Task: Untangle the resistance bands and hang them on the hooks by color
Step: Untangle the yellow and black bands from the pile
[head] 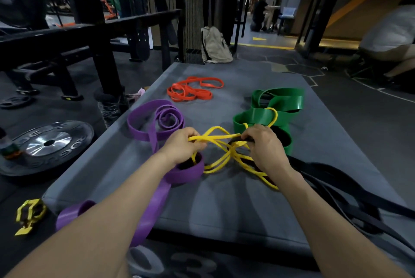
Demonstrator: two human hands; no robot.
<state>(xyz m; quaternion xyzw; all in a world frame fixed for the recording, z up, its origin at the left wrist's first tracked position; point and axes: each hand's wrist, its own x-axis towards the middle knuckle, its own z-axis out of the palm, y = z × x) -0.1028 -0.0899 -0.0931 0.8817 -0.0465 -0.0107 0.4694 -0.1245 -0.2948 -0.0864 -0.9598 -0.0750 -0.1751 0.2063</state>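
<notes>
Head view, hands: your left hand (183, 145) and right hand (261, 144) each pinch yellow band (221, 154) strands at mat (224, 205) centre.
Snag: one yellow loop hooks through green band (269, 116) at one o'clock.
Tip: slacken it, feed that loop back out.
Clear: purple band (155, 125), ten o'clock.
</notes>
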